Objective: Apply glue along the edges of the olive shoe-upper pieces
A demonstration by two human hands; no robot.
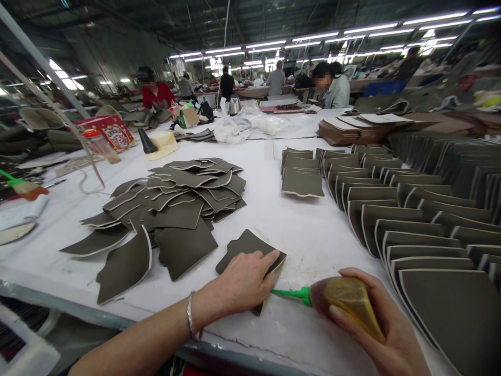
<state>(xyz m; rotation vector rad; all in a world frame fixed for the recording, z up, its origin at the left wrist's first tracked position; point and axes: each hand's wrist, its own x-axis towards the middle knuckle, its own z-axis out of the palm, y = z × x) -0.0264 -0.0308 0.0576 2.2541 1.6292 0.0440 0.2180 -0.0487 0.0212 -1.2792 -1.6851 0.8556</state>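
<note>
My left hand (pixel 243 279) is on a dark grey-olive leather-like piece (pixel 250 245) lying on the table. Its index finger stretches along the piece's right edge, with the other fingers curled at that edge, where a tan underside shows. My right hand (pixel 385 318) is wrapped around a squeeze bottle (pixel 348 300) of amber liquid, held tilted on its side. The bottle's thin green nozzle (pixel 291 294) points left, its tip close by my left fingers; whether it touches the piece I cannot tell. Left of my hands spreads a loose heap of similar pieces (pixel 183 193).
Rows of overlapping pieces (pixel 415 256) cover the table's right side. A small stack (pixel 302 180) lies ahead, with brown panels (pixel 340 130) behind it. Farther off are plastic bags (pixel 238 122), a jar with an orange lid (pixel 102 146) and a co-worker (pixel 337 89).
</note>
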